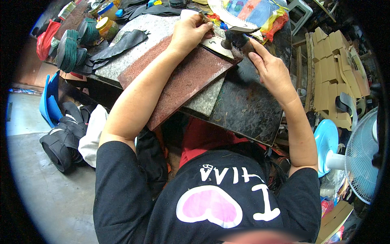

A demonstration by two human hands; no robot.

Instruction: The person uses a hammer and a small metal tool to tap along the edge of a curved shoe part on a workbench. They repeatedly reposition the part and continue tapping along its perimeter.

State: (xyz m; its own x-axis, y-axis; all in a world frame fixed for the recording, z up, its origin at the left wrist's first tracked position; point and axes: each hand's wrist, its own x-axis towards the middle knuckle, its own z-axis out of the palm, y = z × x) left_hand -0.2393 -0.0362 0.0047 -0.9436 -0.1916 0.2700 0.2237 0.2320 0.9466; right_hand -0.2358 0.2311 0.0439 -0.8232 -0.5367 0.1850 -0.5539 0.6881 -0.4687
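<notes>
The left hand partly covered the pale piece, and its fingers seemed to pinch something too small to identify. The right hand hid part of the dark tool. The left forearm screened the reddish slab; the dark rim clipped the fan.

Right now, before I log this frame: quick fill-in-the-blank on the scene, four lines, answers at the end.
1. The hammer is held in the person's ____ hand.
2. In this view, the person's ____ forearm crosses in front of part of the reddish-brown board.
3. The heart on the black shirt has a ____ middle inside a white border.
4. The cord wound on the spool is dark ____.

Missing words: right; left; pink; green.
</notes>
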